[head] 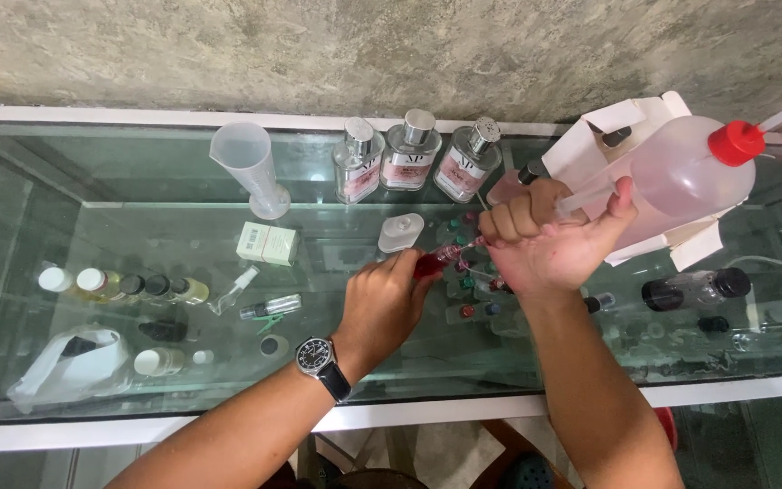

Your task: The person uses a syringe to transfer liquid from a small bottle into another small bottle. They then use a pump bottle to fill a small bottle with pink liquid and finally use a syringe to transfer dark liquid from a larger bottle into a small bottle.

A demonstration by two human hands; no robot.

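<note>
**Syringe tip meets small vial over the glass table**

Hands work close together above the glass table (183, 380). The left hand (380, 303) is closed around a small vial (433, 263) of red liquid, gripping it low and tilting its neck up toward the right, so the opening faces the other hand. The right hand (545, 240) is curled shut around a clear syringe (581, 201), thumb stretched along the barrel, apparently to steady it, with the thin tip angled down to the vial's mouth; whether the tip is inside I cannot tell.

A large squeeze bottle (681, 177) with a red cap lies on its side in a white box (590, 145) just behind the right hand, within easy reach. Three square perfume bottles (409, 158) stand in a row at the back edge, away from the work, and a clear measuring cup (248, 167) stands to their left. More small vials (124, 286) lie in a row on the shelf under the glass. A wristwatch (316, 357) sits on the left wrist.
</note>
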